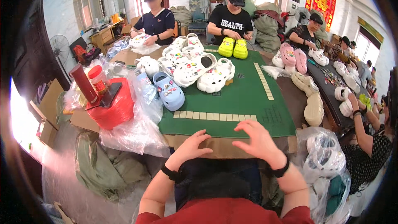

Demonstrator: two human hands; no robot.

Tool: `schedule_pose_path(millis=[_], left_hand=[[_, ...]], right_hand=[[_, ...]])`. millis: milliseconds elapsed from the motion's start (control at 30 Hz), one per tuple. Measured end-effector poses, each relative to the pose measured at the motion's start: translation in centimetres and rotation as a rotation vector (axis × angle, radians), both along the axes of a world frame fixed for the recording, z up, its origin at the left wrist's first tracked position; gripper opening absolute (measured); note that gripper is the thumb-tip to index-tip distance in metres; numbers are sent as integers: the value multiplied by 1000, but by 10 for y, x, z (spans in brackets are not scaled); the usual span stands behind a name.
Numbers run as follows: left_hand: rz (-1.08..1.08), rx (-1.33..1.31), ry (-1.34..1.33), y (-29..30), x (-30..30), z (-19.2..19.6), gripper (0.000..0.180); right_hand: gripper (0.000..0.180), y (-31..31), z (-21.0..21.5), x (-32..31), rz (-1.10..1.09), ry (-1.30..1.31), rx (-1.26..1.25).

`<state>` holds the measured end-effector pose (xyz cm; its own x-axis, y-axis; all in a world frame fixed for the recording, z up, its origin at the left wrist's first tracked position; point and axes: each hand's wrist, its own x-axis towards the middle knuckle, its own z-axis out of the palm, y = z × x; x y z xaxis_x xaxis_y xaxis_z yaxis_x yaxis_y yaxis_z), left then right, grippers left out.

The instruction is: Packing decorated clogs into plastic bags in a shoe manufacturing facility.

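Note:
My left hand (191, 147) is held over the near edge of the table, its fingers apart and nothing in it. Opposite it, my right hand (257, 141) hovers by the green mat (232, 130) with thumb and fingers spread, also bare. Beyond them on the mat lies a light-blue clog (169, 92) with coloured charms. Behind it is a pile of white clogs (192, 71), likewise dotted with charms. A printed row of pale tiles (215, 116) runs along the mat just past my hands.
Left of the mat, a red twine roll (114, 110) carries a phone (110, 94), a red-lidded jar (98, 79) and a dark red tumbler (83, 84), amid clear plastic bags (137, 137). Co-workers handle clogs across the table, one with yellow-green clogs (233, 48). Bagged clogs (325, 157) stand at right.

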<state>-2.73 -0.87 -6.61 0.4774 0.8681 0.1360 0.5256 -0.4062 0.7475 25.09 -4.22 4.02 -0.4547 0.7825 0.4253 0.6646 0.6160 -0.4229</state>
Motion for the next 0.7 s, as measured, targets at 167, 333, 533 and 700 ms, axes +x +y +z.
schedule_pose_path(millis=[167,333,533,700], left_hand=[[72,174,69,42,13,44,64],[219,331,238,134,62,73,77],[409,383,564,250,109,57,107],[478,420,700,316,108,50,113]], right_hand=[[51,29,-87,5,-130,-40,-77],[67,19,-126,28,-313,-181,-129],[78,9,-143,42,-347,-228,-12],[77,7,-142,40,-364,-241,-8]])
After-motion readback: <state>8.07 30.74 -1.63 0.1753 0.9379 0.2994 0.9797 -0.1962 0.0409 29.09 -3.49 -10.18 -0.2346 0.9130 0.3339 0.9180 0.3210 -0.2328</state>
